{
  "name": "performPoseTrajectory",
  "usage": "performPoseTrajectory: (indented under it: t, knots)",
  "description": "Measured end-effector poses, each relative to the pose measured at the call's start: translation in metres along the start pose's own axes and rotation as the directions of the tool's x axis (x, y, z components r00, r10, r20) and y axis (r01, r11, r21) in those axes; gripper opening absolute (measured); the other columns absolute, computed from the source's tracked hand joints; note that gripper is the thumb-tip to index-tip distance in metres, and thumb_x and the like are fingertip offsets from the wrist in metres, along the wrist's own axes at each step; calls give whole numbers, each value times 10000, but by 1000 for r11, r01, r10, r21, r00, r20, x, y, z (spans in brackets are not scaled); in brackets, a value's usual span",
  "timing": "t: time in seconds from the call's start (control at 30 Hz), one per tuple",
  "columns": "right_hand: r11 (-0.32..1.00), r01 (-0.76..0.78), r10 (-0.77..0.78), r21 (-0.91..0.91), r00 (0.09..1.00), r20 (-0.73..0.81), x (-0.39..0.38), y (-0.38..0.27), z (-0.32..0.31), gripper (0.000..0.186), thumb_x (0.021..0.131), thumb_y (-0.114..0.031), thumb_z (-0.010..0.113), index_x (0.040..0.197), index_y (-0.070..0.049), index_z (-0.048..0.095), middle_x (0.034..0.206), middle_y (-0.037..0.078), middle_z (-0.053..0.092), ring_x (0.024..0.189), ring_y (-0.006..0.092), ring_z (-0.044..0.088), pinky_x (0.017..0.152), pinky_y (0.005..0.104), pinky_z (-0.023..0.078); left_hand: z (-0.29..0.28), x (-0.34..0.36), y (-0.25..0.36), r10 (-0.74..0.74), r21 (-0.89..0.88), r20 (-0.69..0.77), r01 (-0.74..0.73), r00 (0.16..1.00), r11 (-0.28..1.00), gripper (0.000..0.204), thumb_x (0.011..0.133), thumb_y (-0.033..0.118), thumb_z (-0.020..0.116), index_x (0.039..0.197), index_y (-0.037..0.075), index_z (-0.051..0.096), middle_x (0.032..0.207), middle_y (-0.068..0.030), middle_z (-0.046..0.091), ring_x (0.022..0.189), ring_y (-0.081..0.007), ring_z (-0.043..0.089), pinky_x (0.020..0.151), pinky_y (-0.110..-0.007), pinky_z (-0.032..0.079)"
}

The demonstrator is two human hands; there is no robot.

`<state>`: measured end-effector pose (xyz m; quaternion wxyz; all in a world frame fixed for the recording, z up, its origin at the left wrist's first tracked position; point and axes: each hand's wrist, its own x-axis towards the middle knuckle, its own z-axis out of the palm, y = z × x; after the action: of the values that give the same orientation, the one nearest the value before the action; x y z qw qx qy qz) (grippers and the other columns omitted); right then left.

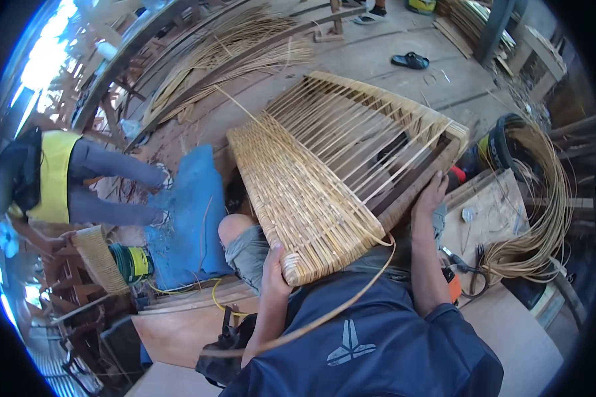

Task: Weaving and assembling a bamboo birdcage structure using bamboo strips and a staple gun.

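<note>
A partly woven rattan frame rests tilted over my lap. Its left part is a dense weave, while bare parallel strands span the gap to the wrapped far-right edge. At the near left corner my left hand is closed on the frame, thumb on top. On the right, my right hand grips the dark wooden rail, its fingertips partly hidden below. One long loose rattan strip curves from the near edge across my shirt to my left forearm. Another strand end sticks up past the far left edge.
A blue mat lies to my left, near a person in a yellow top. On the right, a bundle of rattan strands hangs from a dark bucket. Scissors lie beside a board. A sandal sits ahead.
</note>
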<state>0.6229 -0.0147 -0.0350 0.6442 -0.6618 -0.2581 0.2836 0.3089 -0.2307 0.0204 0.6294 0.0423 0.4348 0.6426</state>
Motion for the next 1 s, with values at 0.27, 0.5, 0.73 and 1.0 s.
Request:
performPoseTrajectory:
  t: [0.27, 0.5, 0.73, 1.0]
  knots:
    - [1000, -2, 3, -8, 991, 135, 13, 0, -22, 448, 994, -211, 504, 1360, 41, 448, 1315, 177, 557, 1223, 231, 506, 1043, 320, 363, 20, -16, 18, -90, 202, -51, 98, 995, 974, 494, 1014, 298, 466, 1368, -42, 406, 1303, -161, 555, 1161, -271, 587, 990, -418, 495]
    - [922, 211, -136, -325, 961, 240, 23, -43, -41, 424, 936, -108, 579, 1323, 26, 471, 1243, 166, 578, 1147, 230, 556, 968, 319, 437, 53, -22, 37, -175, 374, -173, 229, 969, 899, 490, 1020, 259, 441, 1390, -56, 375, 1370, -179, 510, 1234, -311, 527, 1055, -454, 434]
    - [940, 330, -162, -84, 649, 743, -62, -81, -105, 255, 850, -56, 608, 1103, -17, 608, 1100, 168, 613, 1062, 348, 574, 927, 399, 465, 86, -55, 72, 62, 914, 35, -7, 997, -406, 316, 917, 169, 600, 1174, -13, 576, 1077, -167, 604, 922, -234, 589, 785, -347, 475]
    - [801, 594, -303, 75, 293, 907, -74, -98, -109, 189, 837, -144, 627, 996, -48, 663, 979, 124, 630, 952, 320, 603, 851, 427, 489, 171, -57, 78, -455, 846, 403, -133, 794, 517, 752, 845, 249, 725, 1446, 55, 317, 1140, -138, 602, 840, -220, 639, 777, -349, 528]
